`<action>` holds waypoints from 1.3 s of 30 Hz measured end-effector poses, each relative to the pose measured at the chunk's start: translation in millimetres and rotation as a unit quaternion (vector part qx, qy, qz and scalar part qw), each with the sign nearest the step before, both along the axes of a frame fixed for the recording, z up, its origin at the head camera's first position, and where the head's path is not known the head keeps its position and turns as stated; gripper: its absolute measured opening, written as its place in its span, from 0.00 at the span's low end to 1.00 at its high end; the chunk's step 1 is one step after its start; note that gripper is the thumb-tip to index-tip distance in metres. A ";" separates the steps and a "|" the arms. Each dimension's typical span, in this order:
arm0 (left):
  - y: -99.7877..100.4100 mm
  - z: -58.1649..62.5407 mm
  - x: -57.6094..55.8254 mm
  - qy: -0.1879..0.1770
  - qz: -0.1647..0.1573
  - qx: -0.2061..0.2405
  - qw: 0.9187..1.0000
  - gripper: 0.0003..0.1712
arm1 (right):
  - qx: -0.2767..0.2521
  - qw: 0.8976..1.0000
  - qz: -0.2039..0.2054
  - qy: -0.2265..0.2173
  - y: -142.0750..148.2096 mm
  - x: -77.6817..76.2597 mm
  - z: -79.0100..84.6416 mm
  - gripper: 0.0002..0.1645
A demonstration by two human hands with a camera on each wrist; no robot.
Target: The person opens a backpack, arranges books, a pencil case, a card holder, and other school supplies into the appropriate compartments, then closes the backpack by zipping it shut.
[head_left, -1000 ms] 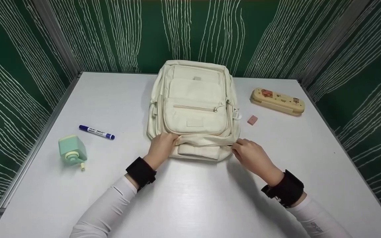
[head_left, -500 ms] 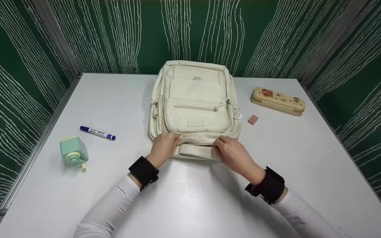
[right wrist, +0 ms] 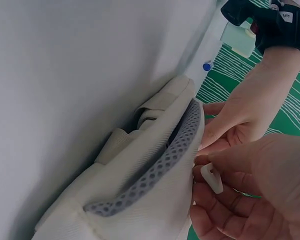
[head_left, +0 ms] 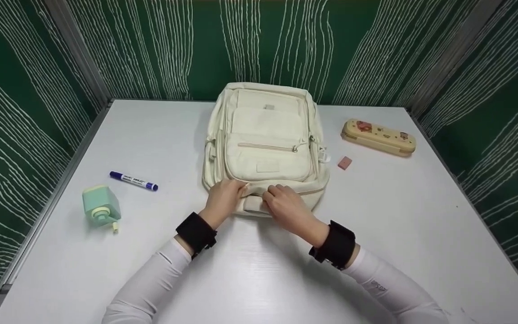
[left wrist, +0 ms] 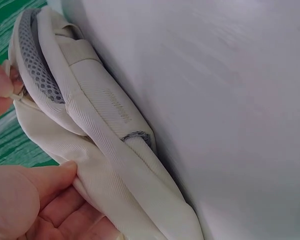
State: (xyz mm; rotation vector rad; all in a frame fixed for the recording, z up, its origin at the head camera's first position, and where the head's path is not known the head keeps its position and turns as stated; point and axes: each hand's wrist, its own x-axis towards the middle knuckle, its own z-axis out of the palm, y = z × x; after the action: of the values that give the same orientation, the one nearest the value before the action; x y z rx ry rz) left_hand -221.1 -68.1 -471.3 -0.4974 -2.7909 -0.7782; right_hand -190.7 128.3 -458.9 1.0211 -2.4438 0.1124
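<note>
A cream backpack (head_left: 268, 121) lies on the white table with its top end toward me. My left hand (head_left: 222, 202) pinches the fabric at the left of that near end; in the left wrist view its thumb presses on the cloth. Close beside it, my right hand (head_left: 288, 209) grips a zipper pull (right wrist: 217, 188), a pale loop seen between its fingers in the right wrist view. A strip of grey mesh padding (right wrist: 162, 167) shows along the strap near both hands. The zipper's teeth are mostly hidden by the fingers.
Left of the backpack lie a blue marker (head_left: 133, 181) and a mint-green crank pencil sharpener (head_left: 101, 203). To the right are a small pink eraser (head_left: 344, 163) and a yellow pencil case (head_left: 379, 137). Green walls (head_left: 205, 49) with white lines enclose the table.
My right hand has moved left along the backpack's near end, from its right corner to close by my left hand. The left hand has stayed nearly still, holding the fabric.
</note>
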 end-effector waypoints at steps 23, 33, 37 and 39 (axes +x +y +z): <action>-12.3 -0.9 2.5 -0.004 -0.029 0.022 0.999 0.10 | -0.021 0.975 0.000 -0.221 82.3 -28.6 0.5 0.62; -15.1 2.0 10.4 -0.005 -0.047 0.032 0.998 0.09 | -0.045 0.963 0.024 -0.263 86.5 -36.8 -12.1 0.56; -9.8 7.0 22.1 0.056 -0.052 0.054 0.996 0.11 | -0.045 0.964 0.024 -0.260 87.2 -37.9 -14.9 0.56; -5.2 10.5 28.6 0.094 -0.065 0.053 0.992 0.10 | -0.042 0.966 0.023 -0.255 87.5 -38.5 -16.2 0.56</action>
State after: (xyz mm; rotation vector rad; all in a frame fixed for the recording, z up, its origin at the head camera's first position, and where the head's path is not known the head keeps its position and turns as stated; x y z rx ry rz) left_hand -192.5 -73.2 -460.8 -0.7000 -2.5495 -0.8536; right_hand -229.2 215.8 -475.1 1.1187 -2.8370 0.5513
